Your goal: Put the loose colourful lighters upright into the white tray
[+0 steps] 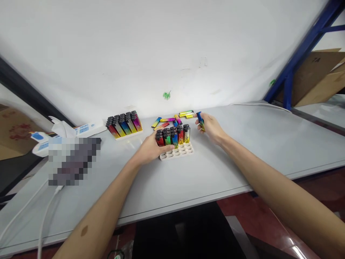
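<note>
In the middle of the table, a white tray [177, 152] with round-edged slots carries upright, shiny lighters [174, 139] with black tops in red, green, blue and clear-yellow. The front slots are bare. My left hand [150, 148] is closed around the left end of these lighters, its thumb across their front and its other fingers mostly hidden. Right of the tray, my right hand [211, 126] pinches a blue-and-yellow lighter [200, 120], tilted and raised off the tray. Behind the tray, several loose lighters [167, 119] lie flat in a scattered group.
A second tray [129, 135] packed with upright lighters stands at the back left. Beside it are a white power strip [90, 128] with plugs, a blurred-out dark object [77, 162] and white cables [42, 216]. A wall closes the back; a blue metal frame [288, 86] rises at right.
</note>
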### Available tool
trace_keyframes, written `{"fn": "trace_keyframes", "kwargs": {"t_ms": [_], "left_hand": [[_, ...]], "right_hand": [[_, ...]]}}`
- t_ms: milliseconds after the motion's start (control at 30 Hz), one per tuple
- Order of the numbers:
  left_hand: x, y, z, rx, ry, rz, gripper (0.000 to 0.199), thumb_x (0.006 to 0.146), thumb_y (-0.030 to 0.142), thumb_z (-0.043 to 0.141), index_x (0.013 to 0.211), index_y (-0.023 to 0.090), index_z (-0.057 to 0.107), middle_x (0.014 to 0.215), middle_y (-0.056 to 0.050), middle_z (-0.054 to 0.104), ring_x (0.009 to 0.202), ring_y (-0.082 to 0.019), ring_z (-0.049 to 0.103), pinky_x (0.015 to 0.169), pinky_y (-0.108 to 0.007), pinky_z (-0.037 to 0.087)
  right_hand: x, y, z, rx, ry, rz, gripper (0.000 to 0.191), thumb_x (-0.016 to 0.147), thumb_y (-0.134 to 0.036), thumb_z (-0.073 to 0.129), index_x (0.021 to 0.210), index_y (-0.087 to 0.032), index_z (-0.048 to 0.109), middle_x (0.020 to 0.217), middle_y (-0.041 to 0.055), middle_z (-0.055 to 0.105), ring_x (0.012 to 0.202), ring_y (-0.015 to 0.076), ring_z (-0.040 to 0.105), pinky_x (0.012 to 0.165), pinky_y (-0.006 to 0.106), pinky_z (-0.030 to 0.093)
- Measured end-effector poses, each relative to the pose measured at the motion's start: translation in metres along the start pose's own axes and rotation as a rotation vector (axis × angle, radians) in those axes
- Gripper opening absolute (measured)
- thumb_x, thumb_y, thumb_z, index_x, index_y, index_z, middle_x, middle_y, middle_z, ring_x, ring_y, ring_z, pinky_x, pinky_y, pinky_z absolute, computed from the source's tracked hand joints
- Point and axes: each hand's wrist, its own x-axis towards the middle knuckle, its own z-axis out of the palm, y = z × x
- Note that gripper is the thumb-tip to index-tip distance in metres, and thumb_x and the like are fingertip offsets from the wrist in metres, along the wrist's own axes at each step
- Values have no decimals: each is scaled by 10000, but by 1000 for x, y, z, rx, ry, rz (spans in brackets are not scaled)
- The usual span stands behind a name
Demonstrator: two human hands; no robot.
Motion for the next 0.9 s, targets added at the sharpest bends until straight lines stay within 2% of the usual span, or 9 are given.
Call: {"fn": "trace_keyframes", "kwargs": {"t_ms": [100,200,333,467,567,633,767,900], "left_hand": [[-1,3,0,7,-3,14,809,687,441,843,1411,238,543,1337,-73,681,1236,-296,635,1090,-442,480],[-2,6,-1,7,-12,23,830,690,428,842,1432,235,523,1347,-72,676,1247,-287,629,1101,-433,473],[-2,5,-1,-24,-15,10,827,682,425,847,1425,242,533,1320,-65,695,1229,-289,643,1082,-433,494],[-2,4,0,-47,-4,22,798,668,430,853,1391,261,563,1271,-46,720,1222,-296,648,1083,-447,496],[-2,3,0,-4,0,1,760,675,453,846,1360,257,580,1246,-48,729,1183,-306,667,1052,-455,518],[-2,3,0,35,7,-18,713,687,471,836,1321,253,595,1232,-51,733,1149,-310,682,1008,-451,543],[-2,3,0,62,17,-41,671,694,482,830,1283,252,606,1223,-53,737,1134,-313,688,990,-452,549],[-2,4,0,28,-7,-8,777,705,490,822,1394,260,546,1282,-52,712,1198,-299,660,1076,-459,495]], "right_hand": [[-5,-3,2,12,-70,-19,287,912,-503,600,1058,-263,540,773,-14,595,627,137,583,505,231,470],[-11,-6,4,46,-122,-64,383,866,-500,684,1086,-315,429,659,-82,511,525,119,493,456,210,418],[-14,-7,4,36,-141,-11,351,883,-581,640,992,-265,535,638,-71,411,479,86,347,410,204,282],[-12,-7,3,108,-153,35,464,871,-688,591,895,-225,610,651,-34,451,506,99,378,440,232,299],[-10,-7,2,166,-183,53,573,872,-776,489,798,-217,587,628,-13,478,513,109,388,462,243,310],[-9,-7,2,167,-205,89,643,875,-818,398,700,-215,540,564,-16,422,493,113,358,455,250,294],[-10,-5,4,166,-211,183,592,910,-728,404,597,-225,402,489,-58,269,428,90,202,415,248,160],[-13,-5,7,169,-170,236,487,943,-543,376,571,-232,323,458,-78,177,409,79,102,415,245,77]]}}
